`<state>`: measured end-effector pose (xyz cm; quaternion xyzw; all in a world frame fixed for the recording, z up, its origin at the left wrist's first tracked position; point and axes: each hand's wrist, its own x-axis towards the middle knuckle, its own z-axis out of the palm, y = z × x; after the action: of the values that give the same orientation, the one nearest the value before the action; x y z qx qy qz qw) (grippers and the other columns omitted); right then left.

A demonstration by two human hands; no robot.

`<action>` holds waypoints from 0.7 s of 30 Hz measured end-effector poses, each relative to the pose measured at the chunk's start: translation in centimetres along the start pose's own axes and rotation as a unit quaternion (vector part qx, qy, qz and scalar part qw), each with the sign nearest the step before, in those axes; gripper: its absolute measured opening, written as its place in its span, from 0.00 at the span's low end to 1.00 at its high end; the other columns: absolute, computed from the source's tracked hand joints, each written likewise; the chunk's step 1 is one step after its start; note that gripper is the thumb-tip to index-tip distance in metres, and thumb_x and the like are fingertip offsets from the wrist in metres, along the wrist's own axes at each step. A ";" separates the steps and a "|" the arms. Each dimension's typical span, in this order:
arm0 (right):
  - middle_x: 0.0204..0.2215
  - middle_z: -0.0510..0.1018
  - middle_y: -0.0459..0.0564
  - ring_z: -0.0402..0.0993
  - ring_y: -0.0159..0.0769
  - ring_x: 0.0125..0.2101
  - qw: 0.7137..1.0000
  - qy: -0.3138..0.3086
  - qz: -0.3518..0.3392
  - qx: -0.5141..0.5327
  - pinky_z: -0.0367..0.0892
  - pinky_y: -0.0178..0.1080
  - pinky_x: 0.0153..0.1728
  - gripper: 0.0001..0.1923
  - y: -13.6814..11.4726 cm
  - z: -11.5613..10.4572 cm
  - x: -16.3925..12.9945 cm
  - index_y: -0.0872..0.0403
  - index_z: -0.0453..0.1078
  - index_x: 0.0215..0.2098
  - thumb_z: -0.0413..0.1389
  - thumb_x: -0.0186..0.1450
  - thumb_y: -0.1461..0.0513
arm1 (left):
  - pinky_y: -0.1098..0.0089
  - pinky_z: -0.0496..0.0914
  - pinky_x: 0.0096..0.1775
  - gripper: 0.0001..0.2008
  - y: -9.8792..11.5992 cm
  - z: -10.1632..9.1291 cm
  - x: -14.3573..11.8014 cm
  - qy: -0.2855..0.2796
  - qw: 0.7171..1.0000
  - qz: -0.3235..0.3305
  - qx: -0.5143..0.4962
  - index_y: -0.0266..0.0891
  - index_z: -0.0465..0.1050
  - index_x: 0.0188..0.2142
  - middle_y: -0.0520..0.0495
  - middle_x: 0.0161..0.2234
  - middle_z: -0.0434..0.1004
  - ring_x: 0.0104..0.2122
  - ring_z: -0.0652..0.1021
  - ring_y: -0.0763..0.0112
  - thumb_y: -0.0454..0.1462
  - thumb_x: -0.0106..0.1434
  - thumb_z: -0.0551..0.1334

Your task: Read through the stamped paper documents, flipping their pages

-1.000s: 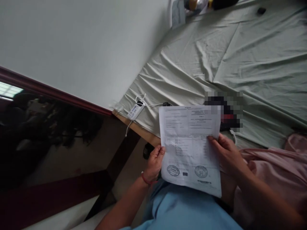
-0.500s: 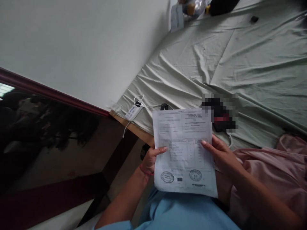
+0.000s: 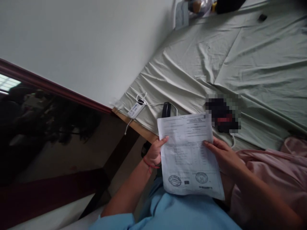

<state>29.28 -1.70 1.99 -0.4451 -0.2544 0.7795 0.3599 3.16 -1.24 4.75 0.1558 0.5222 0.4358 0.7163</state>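
Okay, left hand (image 3: 153, 152) nine o'clock, right hand (image 3: 225, 155) three, grip pinching creased paper sheet (image 3: 185, 159); oval stamp (image 3: 175, 180) seven, print unreadable

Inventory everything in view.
Printed sheet: 1, white, lower centre
Cloth: 1, green, right half
Labelled bar: 1, white, on cloth
Cord: count unclear, white, on cloth
Box: 1, black, partly behind sheet
Pixelated item: 1, dark, on cloth
Fabric: 1, pink, lower right
Small object: 1, black, top right
Bag: 1, clear, top
Card: 1, pale, beside bag
Wall: 1, grey, upper left
Frame: 1, dark red, left
Garment: 1, blue, bottom
Wristband: 1, red, left wrist
Left hand: 1, holding sheet's left edge
Right hand: 1, holding sheet's right edge
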 end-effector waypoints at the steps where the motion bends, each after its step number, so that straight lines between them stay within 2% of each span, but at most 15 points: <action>1: 0.42 0.85 0.49 0.82 0.47 0.40 1.000 0.003 -0.008 -0.018 0.77 0.46 0.40 0.22 0.0 0.0 0.0 0.45 0.77 0.51 0.65 0.62 0.48 | 0.47 0.68 0.61 0.20 -0.2 0.2 0.1 0.018 1.000 0.005 0.010 0.32 0.79 0.47 0.37 0.44 0.84 0.51 0.81 0.45 0.39 0.57 0.73; 3: 0.44 0.85 0.49 0.82 0.47 0.43 0.999 0.008 -0.028 -0.040 0.77 0.46 0.41 0.21 -0.1 -0.1 -0.1 0.46 0.77 0.52 0.62 0.64 0.48 | 0.47 0.69 0.60 0.20 -0.8 0.3 0.3 0.037 0.999 0.020 0.018 0.31 0.79 0.47 0.37 0.43 0.84 0.49 0.81 0.46 0.39 0.56 0.74; 6: 0.43 0.85 0.50 0.82 0.48 0.43 0.998 -0.010 -0.032 -0.045 0.77 0.47 0.40 0.21 -0.1 -0.4 -0.2 0.47 0.76 0.53 0.60 0.67 0.47 | 0.48 0.69 0.61 0.22 -1.9 -0.2 0.2 0.032 0.999 0.036 0.002 0.31 0.79 0.48 0.37 0.45 0.84 0.51 0.80 0.46 0.40 0.57 0.74; 12: 0.35 0.85 0.50 0.82 0.47 0.35 0.995 -0.031 -0.017 -0.098 0.78 0.46 0.33 0.20 -0.7 -0.5 -0.5 0.46 0.79 0.47 0.61 0.65 0.45 | 0.45 0.68 0.60 0.22 -3.4 -1.9 -0.5 0.018 0.999 0.035 -0.005 0.34 0.79 0.47 0.36 0.45 0.83 0.57 0.76 0.42 0.45 0.57 0.73; 15: 0.33 0.85 0.50 0.82 0.46 0.32 0.995 -0.028 -0.002 -0.091 0.77 0.44 0.30 0.20 -0.6 -0.5 -0.5 0.46 0.79 0.48 0.61 0.65 0.45 | 0.45 0.68 0.60 0.23 -2.2 -2.1 -0.4 0.001 0.998 0.056 0.026 0.35 0.79 0.46 0.37 0.44 0.83 0.58 0.75 0.39 0.44 0.54 0.74; 17: 0.33 0.85 0.50 0.82 0.46 0.32 0.997 -0.032 0.016 -0.066 0.77 0.45 0.30 0.20 -0.4 -0.6 -0.5 0.47 0.78 0.49 0.61 0.65 0.46 | 0.47 0.68 0.59 0.25 -0.8 -1.9 0.0 -0.014 0.994 0.102 0.033 0.37 0.78 0.48 0.38 0.45 0.82 0.57 0.75 0.40 0.44 0.53 0.75; 19: 0.33 0.85 0.51 0.82 0.45 0.31 0.998 -0.035 0.030 -0.042 0.77 0.45 0.31 0.21 -0.3 -0.6 -0.5 0.48 0.78 0.50 0.62 0.64 0.47 | 0.49 0.67 0.59 0.31 0.7 -1.4 0.6 -0.038 0.987 0.154 0.017 0.43 0.73 0.57 0.42 0.50 0.80 0.57 0.75 0.46 0.44 0.54 0.73; 21: 0.32 0.84 0.51 0.82 0.45 0.29 0.998 -0.031 0.038 -0.036 0.77 0.45 0.31 0.21 -0.4 -0.4 -0.6 0.48 0.78 0.50 0.63 0.64 0.48 | 0.50 0.68 0.58 0.34 1.6 -0.8 1.4 -0.064 0.985 0.162 0.005 0.47 0.69 0.60 0.44 0.49 0.80 0.55 0.76 0.49 0.43 0.54 0.72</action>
<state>29.99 -1.89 2.34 -0.4425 -0.2761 0.7966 0.3057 1.81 0.53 4.64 0.2694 0.4449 0.5330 0.6674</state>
